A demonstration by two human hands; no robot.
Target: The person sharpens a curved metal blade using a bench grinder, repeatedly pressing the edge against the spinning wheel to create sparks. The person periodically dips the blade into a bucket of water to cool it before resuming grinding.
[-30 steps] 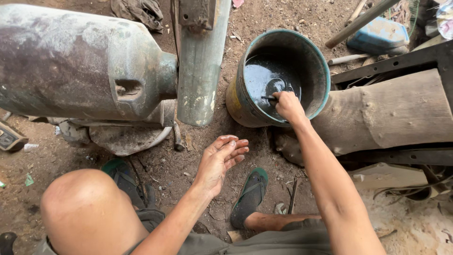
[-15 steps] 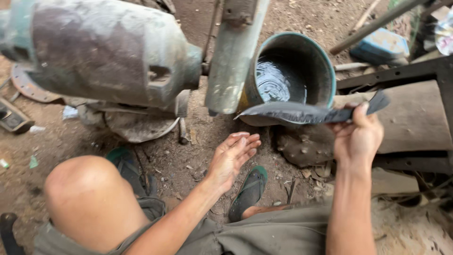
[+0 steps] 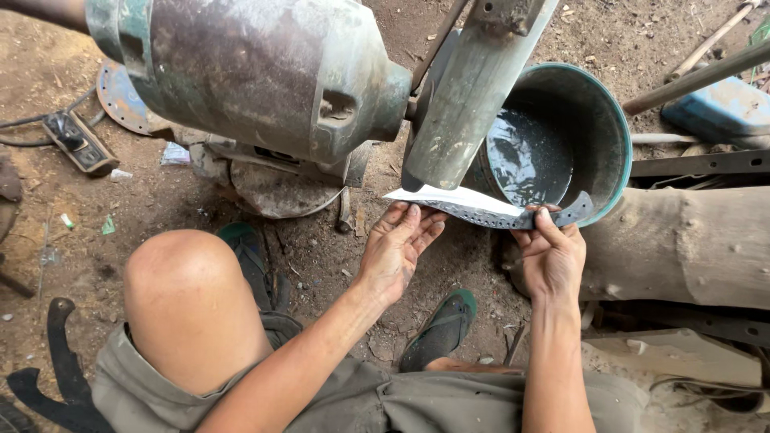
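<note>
Grinder motor (image 3: pixel 257 76) at left, over dirt floor. Left hand (image 3: pixel 399 244), fingers open, now comes up under blade tip; half second ago it hung free below. Curved wet blade (image 3: pixel 489 210), out of water bucket (image 3: pixel 589 112), now held level beneath grinder guard. Right hand (image 3: pixel 553 255) pinches blade tail, fingers closed on it.

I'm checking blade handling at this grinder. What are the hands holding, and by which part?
A curved metal blade: the right hand grips its dark tang end, and the left hand fingers support its pale tip end from below.
</note>
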